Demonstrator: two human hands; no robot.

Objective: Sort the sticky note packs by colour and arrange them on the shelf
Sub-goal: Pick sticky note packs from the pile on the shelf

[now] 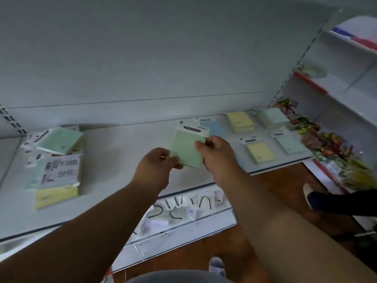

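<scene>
A wide white shelf [126, 144] spans the view, its back panel rising pale and bare behind it, with a second shelf unit [334, 78] angled off at the right, its upper tiers cut by the frame edge. Below the main shelf runs a lower ledge holding clear bags [183, 209] with dark curved shapes inside (what they contain is hard to make out).

On the left of the shelf lies a loose heap of sticky note packs [55, 160]: a green one tilted on top, a pack showing its printed back in the middle, a yellow one at the bottom front; the labels are too blurred to read. To the right, packs lie flat in rows: a blue pack [216, 128] partly hidden behind the hands, two yellow packs [240, 121] [260, 152], and two pale green packs [272, 117] [289, 140]. Further right, a jumble of brightly wrapped goods [330, 148] is smeared by motion blur.

Near the middle, held just above the shelf surface, is a green sticky note pack [188, 148] with a white header card. The left hand [157, 166] pinches its lower left corner between thumb and curled fingers. The right hand [214, 152] grips its right edge, fingers curled round it and covering that side of the pack.

At the right edge a dark-clothed foot [330, 201] in a light shoe rests over the brown floor (its owner is out of frame).
</scene>
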